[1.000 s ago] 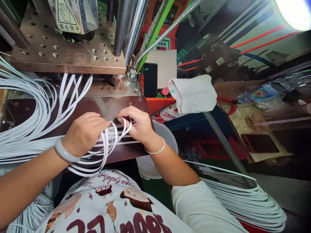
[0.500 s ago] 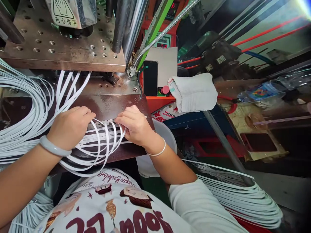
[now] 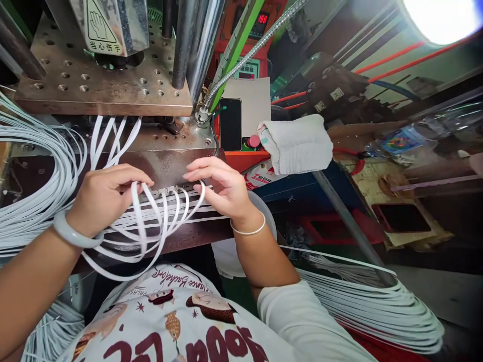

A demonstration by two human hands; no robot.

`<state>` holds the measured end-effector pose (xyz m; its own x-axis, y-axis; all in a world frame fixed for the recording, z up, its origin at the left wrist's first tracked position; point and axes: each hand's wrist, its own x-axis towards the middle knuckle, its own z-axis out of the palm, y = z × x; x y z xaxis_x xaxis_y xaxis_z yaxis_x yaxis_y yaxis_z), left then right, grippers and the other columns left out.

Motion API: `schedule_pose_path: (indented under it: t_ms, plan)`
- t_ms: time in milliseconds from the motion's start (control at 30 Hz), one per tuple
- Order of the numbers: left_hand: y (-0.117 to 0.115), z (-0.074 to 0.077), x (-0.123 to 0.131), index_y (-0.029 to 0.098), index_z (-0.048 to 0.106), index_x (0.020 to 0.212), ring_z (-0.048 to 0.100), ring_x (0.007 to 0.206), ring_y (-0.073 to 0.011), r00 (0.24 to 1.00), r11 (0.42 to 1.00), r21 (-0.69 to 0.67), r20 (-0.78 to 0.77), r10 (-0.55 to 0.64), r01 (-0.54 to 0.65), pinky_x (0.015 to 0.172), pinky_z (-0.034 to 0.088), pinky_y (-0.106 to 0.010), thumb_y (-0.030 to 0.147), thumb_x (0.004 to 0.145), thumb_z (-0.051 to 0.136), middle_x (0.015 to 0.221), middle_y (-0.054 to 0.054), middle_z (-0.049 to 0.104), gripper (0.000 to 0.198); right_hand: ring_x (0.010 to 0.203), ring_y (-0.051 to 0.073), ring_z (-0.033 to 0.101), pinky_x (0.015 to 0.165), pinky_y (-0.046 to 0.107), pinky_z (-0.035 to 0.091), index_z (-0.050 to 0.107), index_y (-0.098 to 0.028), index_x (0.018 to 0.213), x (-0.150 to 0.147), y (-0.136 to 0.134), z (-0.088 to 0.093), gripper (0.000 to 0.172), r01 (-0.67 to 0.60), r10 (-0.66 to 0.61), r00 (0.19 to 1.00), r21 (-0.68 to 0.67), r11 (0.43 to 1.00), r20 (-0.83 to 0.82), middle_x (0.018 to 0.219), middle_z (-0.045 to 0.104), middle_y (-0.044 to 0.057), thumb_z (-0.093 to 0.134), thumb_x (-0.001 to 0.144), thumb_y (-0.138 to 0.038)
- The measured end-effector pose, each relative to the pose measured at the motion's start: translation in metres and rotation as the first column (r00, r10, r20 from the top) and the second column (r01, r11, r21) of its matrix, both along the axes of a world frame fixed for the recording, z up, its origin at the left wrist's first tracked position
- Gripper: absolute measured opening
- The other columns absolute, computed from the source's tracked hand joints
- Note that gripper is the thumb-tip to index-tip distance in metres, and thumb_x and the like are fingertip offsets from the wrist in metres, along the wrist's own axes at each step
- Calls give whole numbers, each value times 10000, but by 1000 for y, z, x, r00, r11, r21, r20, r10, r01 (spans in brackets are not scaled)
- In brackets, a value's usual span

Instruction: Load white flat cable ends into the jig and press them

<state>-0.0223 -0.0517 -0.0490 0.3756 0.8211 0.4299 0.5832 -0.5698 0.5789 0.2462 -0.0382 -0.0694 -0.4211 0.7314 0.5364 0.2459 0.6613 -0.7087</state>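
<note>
The left hand (image 3: pixel 105 196) has its fingers pinched narrowly on a white cable (image 3: pixel 137 208); the right hand (image 3: pixel 226 191) has parted fingers, one cable loop (image 3: pixel 203 192) beside its thumb. Between both hands several more strands (image 3: pixel 165 216) curve over the brown worktop (image 3: pixel 162 171). Beyond stand one press (image 3: pixel 105 95), one phone (image 3: pixel 230 125), one folded cloth (image 3: pixel 296 143).

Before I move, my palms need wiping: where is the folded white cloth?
In the head view, the folded white cloth lies right of centre, just right of the red knob and farther right than the right hand.
</note>
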Motion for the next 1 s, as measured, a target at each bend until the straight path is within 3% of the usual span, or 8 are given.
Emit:
schedule_pose_path:
  t_ms: [67,133,267,433,733,800,933,1000]
  plan:
    - [-2,-1,1,228,771,888,733,770,-139,1000,1000,-22,-19,-16,16,763,585,-238,181,912,596,889,26,793,183,1098,233,659,968,453,564,723,-224,1029,0,1,-2,161,7,-7,1000,-15,1000,-15,1172,688,106,592,964,-293]
    - [-3,-4,1,236,771,885,736,740,-143,997,1000,-6,-71,-12,11,762,593,-244,180,918,594,878,36,798,189,1095,231,657,958,463,573,753,-242,1060,-1,2,-5,188,105,-105,995,10,994,-3,1201,671,105,599,974,-308]
    - [-3,-11,3,221,752,920,743,775,-159,994,994,101,-112,-18,29,768,595,-268,127,930,578,908,10,798,198,949,206,651,851,421,588,760,-240,1094,-4,0,-7,207,270,-273,961,73,960,33,1061,670,92,601,979,-304]
    - [-4,-9,5,205,717,948,736,796,-195,980,953,270,-172,-96,141,789,596,-345,55,917,551,870,-27,787,226,908,209,661,810,383,590,689,-211,962,-8,-3,-5,166,254,-259,965,97,962,41,941,701,84,530,970,-168]
    - [1,-7,-4,195,703,989,748,802,-201,925,896,286,-277,-261,339,784,610,-363,56,906,564,943,-46,798,213,765,162,631,752,291,521,632,-196,842,-2,0,-7,182,150,-154,976,33,988,151,833,695,32,503,861,-68]
    - [0,-6,-5,189,695,1027,739,814,-192,932,901,284,-255,-258,327,789,614,-358,40,907,557,939,-43,793,236,763,162,625,751,286,513,633,-194,836,-1,1,-8,182,131,-130,976,8,991,176,831,691,32,500,854,-71]
    - [-3,-5,-4,214,680,1075,736,877,-169,956,939,273,-259,-139,211,816,617,-320,45,937,531,979,-20,781,265,815,177,621,765,296,508,623,-190,823,0,3,-8,204,132,-136,980,32,991,144,867,681,53,478,840,-48]
    - [-2,-5,-3,203,669,1041,729,864,-141,949,947,229,-273,-159,224,801,605,-273,33,943,515,972,-14,764,250,830,180,615,773,302,508,620,-189,827,-1,2,-7,217,148,-151,981,29,989,125,880,675,56,468,836,-35]
